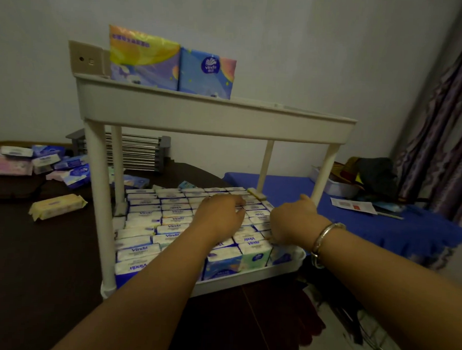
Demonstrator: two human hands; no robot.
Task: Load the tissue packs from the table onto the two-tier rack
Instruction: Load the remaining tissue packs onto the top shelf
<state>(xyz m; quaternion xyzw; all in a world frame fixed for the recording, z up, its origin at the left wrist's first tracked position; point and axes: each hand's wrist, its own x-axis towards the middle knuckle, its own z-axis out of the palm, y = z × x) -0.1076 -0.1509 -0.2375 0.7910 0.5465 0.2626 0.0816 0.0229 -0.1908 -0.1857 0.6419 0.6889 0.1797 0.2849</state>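
Observation:
A white two-tier rack (214,113) stands on a dark table (35,259). Its lower tier is packed with several rows of small upright tissue packs (154,219). Two larger colourful packs (174,64) stand on the upper tier at the back left. My left hand (220,214) lies palm down on the packs in the middle of the lower tier, fingers stretched forward. My right hand (294,220), with a bangle on the wrist, presses on the packs at the tier's right side, fingers curled down among them. Whether it grips a pack is hidden.
Loose tissue packs (40,161) lie in a heap at the table's far left, and a yellow pack (57,205) lies alone nearer the rack. A metal rack (135,152) stands behind. To the right is a blue-covered surface (355,220) with papers, a container and a curtain.

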